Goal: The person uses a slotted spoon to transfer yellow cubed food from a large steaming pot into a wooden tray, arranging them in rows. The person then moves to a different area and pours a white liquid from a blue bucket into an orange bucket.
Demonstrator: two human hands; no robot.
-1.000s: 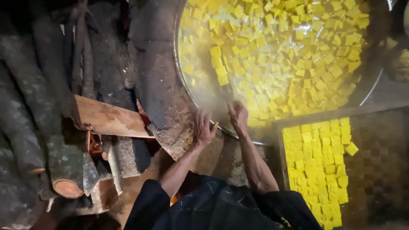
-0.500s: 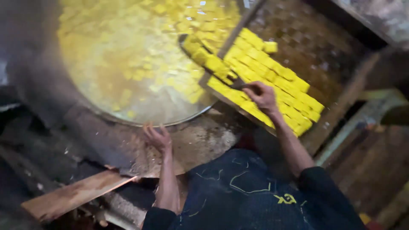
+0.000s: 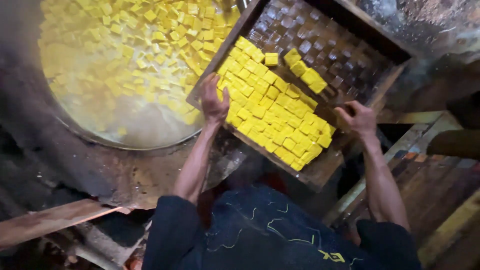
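A wooden tray (image 3: pixel 325 172) with a woven bottom lies tilted beside a big round pan (image 3: pixel 65 127). Rows of yellow cubes (image 3: pixel 272 117) fill the tray's near half; its far half shows bare dark weave. My left hand (image 3: pixel 214 102) grips the tray's left rim, next to the pan. My right hand (image 3: pixel 357 120) grips the tray's right rim. In the pan, several more yellow cubes (image 3: pixel 150 45) float in steaming yellow liquid.
The pan sits in a sooty, ash-covered stove top (image 3: pixel 135 175). A wooden plank (image 3: pixel 50 222) lies at lower left. Wooden boards and a frame (image 3: pixel 415 160) stand at the right. My dark blue clothing (image 3: pixel 260 235) fills the bottom.
My view has swung right, from the firewood to the tray. My left hand rose from the stove's edge to the tray's left rim. My right hand shifted to the tray's right rim.
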